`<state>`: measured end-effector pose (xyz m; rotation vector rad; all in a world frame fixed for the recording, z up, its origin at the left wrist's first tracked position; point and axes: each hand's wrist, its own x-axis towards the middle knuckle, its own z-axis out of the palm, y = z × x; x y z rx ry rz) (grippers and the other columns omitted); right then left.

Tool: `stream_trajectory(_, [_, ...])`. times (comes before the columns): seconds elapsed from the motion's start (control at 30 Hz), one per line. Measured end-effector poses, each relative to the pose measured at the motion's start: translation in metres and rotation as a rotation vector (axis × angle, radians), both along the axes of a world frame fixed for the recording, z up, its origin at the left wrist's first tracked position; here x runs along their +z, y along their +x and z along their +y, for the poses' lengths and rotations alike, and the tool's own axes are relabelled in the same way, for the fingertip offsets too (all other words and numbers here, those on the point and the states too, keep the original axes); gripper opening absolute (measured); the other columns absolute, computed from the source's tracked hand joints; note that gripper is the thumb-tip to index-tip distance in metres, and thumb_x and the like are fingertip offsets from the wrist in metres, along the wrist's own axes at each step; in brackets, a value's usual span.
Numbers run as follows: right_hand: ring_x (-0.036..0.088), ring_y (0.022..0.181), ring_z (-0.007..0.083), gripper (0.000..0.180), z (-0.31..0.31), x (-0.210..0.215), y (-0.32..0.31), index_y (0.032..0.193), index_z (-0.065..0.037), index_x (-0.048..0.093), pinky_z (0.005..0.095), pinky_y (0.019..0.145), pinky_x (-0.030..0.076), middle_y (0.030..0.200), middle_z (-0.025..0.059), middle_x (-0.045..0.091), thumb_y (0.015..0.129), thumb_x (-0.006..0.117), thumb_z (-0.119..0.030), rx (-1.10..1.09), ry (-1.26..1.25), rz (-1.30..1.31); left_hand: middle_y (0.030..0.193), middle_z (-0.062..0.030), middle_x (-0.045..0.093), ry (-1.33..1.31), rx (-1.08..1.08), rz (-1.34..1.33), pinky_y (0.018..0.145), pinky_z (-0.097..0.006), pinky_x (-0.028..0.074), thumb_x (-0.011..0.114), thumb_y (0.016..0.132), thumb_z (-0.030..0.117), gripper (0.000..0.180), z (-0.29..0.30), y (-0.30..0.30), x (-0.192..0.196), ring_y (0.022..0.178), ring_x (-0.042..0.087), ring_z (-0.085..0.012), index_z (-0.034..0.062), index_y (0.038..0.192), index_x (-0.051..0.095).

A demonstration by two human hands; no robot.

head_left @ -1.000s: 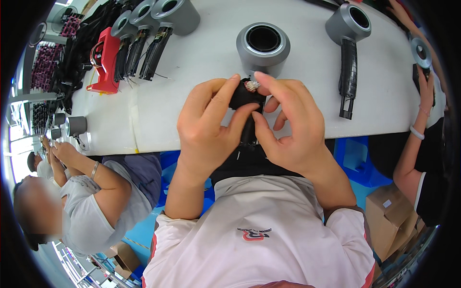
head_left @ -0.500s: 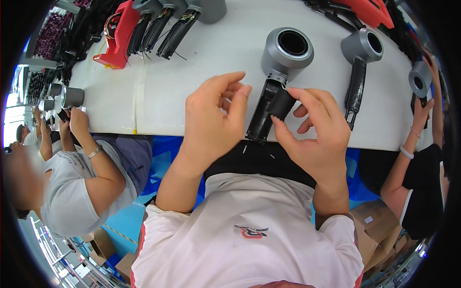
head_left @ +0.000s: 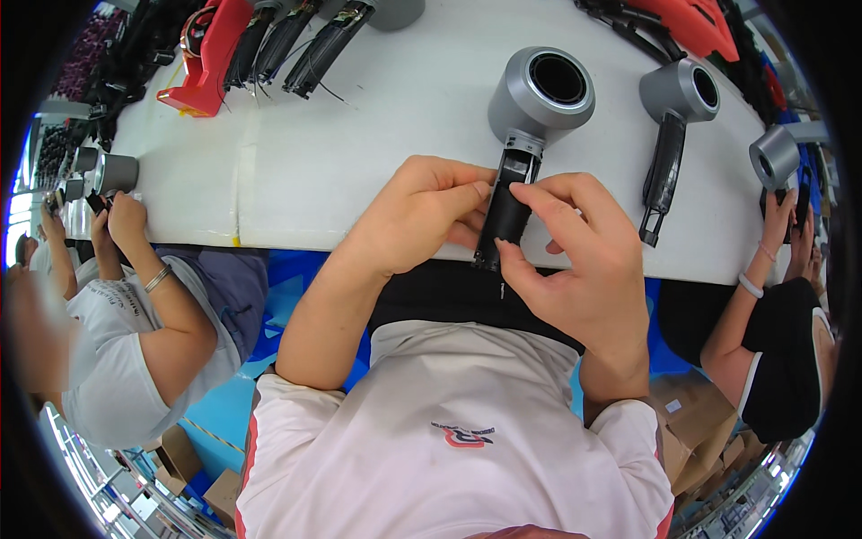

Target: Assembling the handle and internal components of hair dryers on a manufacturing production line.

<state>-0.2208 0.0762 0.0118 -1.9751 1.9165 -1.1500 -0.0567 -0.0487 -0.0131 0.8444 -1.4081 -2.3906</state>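
Observation:
A grey hair dryer [head_left: 514, 103] lies on the table in front of me, its round head away from me and its black handle toward me. Over the handle's open channel sits a black curved cover [head_left: 508, 216]. My right hand [head_left: 584, 238] pinches the cover's right edge between thumb and fingers. From the other side, my left hand [head_left: 422, 211] is closed on the handle's left edge, its fingertips partly hidden behind the handle. Bare inner parts of the handle show just below the head.
Another grey hair dryer [head_left: 675, 94] lies to the right. Several more with thin wires lie at the far left, near a red tape dispenser [head_left: 211, 67]. A red object [head_left: 691, 27] is at the far right. People work on both sides, the right one holding a dryer [head_left: 774, 157].
My left hand has moved right and taken hold of the handle. The cover, tilted off to the right before, now lies along the handle in my right hand.

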Motion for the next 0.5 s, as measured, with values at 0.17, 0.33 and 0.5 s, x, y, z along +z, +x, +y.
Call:
stream_trajectory(0.17, [0.066, 0.082, 0.0278, 0.04, -0.003, 0.0, -0.002, 0.107, 0.007, 0.071, 0.0358, 0.07, 0.057, 0.101, 0.014, 0.06, 0.069, 0.081, 0.003, 0.075, 0.039, -0.055, 0.112, -0.0213, 0.073, 0.028, -0.004, 0.01, 0.086, -0.038, 0.064, 0.048, 0.1, 0.004, 0.039, 0.0, -0.002, -0.003, 0.098, 0.076, -0.0265, -0.0141, 0.133, 0.061])
stream_trajectory(0.33, [0.065, 0.084, 0.0277, 0.044, -0.002, 0.003, -0.005, 0.111, 0.009, 0.071, 0.0357, 0.072, 0.057, 0.105, 0.0147, 0.057, 0.069, 0.082, 0.005, 0.124, 0.127, -0.025, 0.108, -0.0192, 0.074, 0.032, 0.001, 0.017, 0.081, -0.033, 0.064, 0.05, 0.096, 0.002, 0.04, 0.0, -0.003, -0.007, 0.095, 0.075, -0.0224, -0.0138, 0.131, 0.062])
stream_trajectory(0.5, [0.065, 0.085, 0.0286, 0.047, -0.003, -0.002, -0.008, 0.114, 0.009, 0.07, 0.0358, 0.073, 0.057, 0.106, 0.0154, 0.057, 0.069, 0.083, 0.005, 0.151, 0.112, -0.041, 0.093, -0.0075, 0.075, -0.079, -0.086, -0.031, 0.062, -0.019, 0.053, 0.074, 0.093, 0.01, 0.032, -0.003, -0.002, -0.003, 0.078, 0.069, -0.0078, -0.0087, 0.118, 0.072])
